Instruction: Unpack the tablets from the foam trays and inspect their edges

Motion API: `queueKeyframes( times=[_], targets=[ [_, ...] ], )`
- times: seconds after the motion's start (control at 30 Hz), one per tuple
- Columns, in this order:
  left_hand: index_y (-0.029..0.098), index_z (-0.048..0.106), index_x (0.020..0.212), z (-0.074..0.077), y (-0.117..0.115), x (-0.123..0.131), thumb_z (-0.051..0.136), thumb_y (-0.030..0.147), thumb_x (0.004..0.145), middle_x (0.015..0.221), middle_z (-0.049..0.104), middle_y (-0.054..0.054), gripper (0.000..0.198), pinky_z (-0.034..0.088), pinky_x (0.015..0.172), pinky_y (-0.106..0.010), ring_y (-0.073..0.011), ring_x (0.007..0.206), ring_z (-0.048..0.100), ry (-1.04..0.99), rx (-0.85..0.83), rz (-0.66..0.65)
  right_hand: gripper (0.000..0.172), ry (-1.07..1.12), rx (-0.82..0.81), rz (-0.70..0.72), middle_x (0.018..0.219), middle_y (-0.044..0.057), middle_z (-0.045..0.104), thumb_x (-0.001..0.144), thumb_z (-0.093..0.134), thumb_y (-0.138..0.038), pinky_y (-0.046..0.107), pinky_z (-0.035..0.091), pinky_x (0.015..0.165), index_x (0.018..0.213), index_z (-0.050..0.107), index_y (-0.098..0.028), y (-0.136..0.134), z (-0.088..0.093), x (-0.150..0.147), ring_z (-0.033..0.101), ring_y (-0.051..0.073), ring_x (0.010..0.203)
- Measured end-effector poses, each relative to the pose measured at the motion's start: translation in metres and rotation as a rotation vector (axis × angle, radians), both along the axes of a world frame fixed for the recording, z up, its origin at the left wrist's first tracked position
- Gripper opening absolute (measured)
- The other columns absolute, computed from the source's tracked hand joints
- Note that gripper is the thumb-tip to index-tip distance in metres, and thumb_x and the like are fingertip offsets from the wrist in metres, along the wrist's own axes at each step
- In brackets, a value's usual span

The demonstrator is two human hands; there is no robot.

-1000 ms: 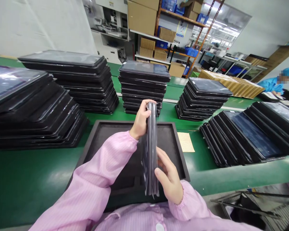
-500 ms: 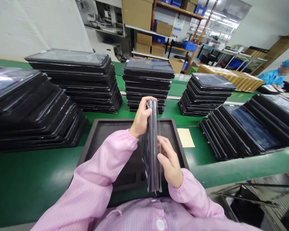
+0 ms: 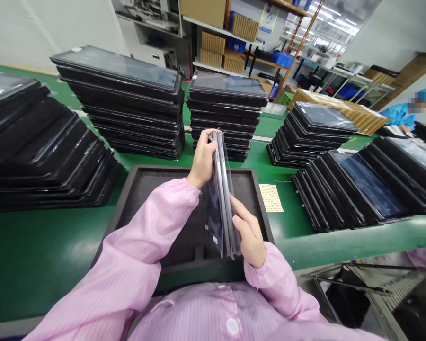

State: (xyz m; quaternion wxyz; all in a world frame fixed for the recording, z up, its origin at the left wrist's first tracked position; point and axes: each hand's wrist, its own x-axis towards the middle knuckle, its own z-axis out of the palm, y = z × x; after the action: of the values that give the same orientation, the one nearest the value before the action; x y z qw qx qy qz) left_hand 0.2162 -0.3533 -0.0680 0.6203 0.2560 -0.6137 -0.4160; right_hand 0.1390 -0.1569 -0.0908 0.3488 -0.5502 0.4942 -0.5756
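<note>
Two flat tablet-like devices in clear film [image 3: 223, 203] stand on edge, pressed together, above a black tray [image 3: 131, 199] on the green table. My left hand [image 3: 203, 158] is closed round their far upper end, thumb on the near edge. My right hand [image 3: 249, 232] grips their right side lower down, with the thumb on the edge and the fingers partly hidden behind the film. The devices lean slightly, their lower end closer to my body. Small white labels show near the bottom of the left face.
Stacks of wrapped black panels stand at the left [image 3: 39, 147], back left [image 3: 128, 104], back centre [image 3: 225, 113] and right [image 3: 351, 189]. A dotted yellowish sheet [image 3: 271, 198] lies right of the tray. A person in blue [image 3: 399, 116] is at the far right.
The devices have tilted, their lower end rising and moving away from my body, and both hands have shifted slightly up in view. The camera view has shifted a little as well.
</note>
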Motion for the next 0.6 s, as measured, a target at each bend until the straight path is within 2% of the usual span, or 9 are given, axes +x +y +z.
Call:
queueKeyframes(
  times=[0.13, 0.33, 0.6],
  targets=[
    [0.025, 0.057, 0.097, -0.002, -0.003, 0.001, 0.047, 0.039, 0.083, 0.098, 0.062, -0.003, 0.022, 0.045, 0.089, -0.034, -0.0224, 0.095, 0.058, 0.012, -0.006, 0.041, 0.046, -0.035, 0.024, -0.003, 0.146, 0.0, 0.058, 0.097, 0.05, -0.035, 0.048, 0.038, 0.12, 0.142, 0.058, -0.027, 0.002, -0.001, 0.0, 0.05, 0.026, 0.14],
    [0.025, 0.058, 0.097, -0.006, -0.007, 0.002, 0.049, 0.033, 0.083, 0.102, 0.065, -0.004, 0.018, 0.044, 0.093, -0.036, -0.0238, 0.1, 0.059, 0.005, 0.019, 0.074, 0.05, -0.053, 0.018, 0.059, 0.153, 0.0, 0.051, 0.099, 0.052, -0.038, 0.045, 0.039, 0.121, 0.149, 0.049, -0.028, 0.008, 0.001, 0.001, 0.045, 0.024, 0.144],
    [0.024, 0.061, 0.097, -0.009, -0.008, 0.002, 0.052, 0.032, 0.084, 0.1, 0.067, -0.002, 0.018, 0.045, 0.092, -0.034, -0.0229, 0.099, 0.06, 0.025, -0.002, 0.102, 0.075, 0.134, 0.017, 0.002, 0.158, 0.005, 0.044, 0.089, 0.061, -0.019, 0.046, 0.039, 0.12, 0.157, 0.032, -0.024, 0.015, 0.001, 0.009, 0.041, 0.025, 0.146]
  ],
)
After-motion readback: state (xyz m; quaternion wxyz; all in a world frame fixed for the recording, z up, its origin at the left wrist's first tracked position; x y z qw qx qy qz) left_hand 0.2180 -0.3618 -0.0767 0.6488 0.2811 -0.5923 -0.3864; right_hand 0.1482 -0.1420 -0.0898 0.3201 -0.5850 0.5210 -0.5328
